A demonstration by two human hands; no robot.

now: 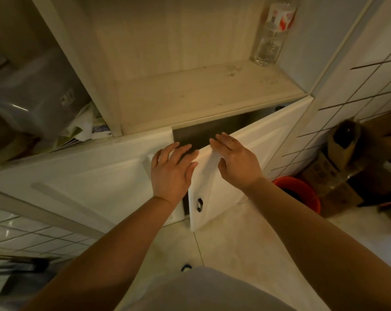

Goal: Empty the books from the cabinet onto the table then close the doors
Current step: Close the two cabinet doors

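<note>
- Cabinet (113, 173) in white, low against the tiled wall, sits under an open wooden shelf (203, 97); its left door (89, 176) lies nearly shut, its right door (241, 167) stands ajar, swung out toward the person.
- Dark gap between the two doors shows the inside; no books can be made out in it.
- Right door carries a small black handle (199, 204) near its lower free edge.
- Left hand (171, 173) lies flat on the left door close to its free edge, fingers straight and spread, holding nothing.
- Right hand (236, 160) rests on the top part of the right door, fingers extended over its upper edge, thumb apart, gripping nothing.
- Both forearms reach forward from the bottom of the view.
- Clear plastic bottle (272, 32) stands upright at the back right corner of the shelf.
- Crumpled papers and bags (82, 126) fill the compartment to the left.
- Orange bucket (302, 191) sits on the floor just right of the open door, with cardboard boxes (342, 153) beyond it.
</note>
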